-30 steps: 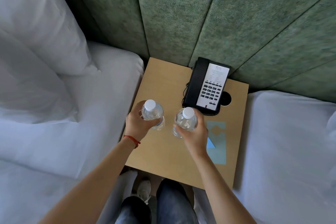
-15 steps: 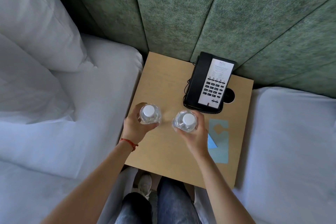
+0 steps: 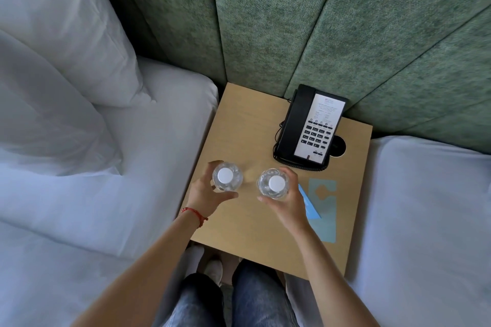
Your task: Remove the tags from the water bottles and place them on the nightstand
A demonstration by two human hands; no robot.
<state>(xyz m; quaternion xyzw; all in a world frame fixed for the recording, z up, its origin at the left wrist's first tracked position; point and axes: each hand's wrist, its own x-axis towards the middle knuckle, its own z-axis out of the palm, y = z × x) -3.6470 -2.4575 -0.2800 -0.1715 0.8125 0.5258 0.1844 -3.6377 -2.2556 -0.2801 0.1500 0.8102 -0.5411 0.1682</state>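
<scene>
Both bottles have come down upright onto the desk since a moment ago, and the grips are loosening.

Left fingers (image 3: 221,195) curl loosely around the left water bottle (image 3: 227,177), thumb below and fingertips at the far side, easing off rather than clamping; right fingers (image 3: 289,174) cup the right water bottle (image 3: 273,184) the same way, half spread. Left hand (image 3: 206,198) and right hand (image 3: 288,200) sit just beside each other. No tag shows on either neck, and two blue tags (image 3: 322,210) lie flat on the desk (image 3: 244,119) right of the right hand, one partly under it. Beyond stands the telephone (image 3: 309,127). By my reckoning the job is all but done: only the letting go remains.
</scene>
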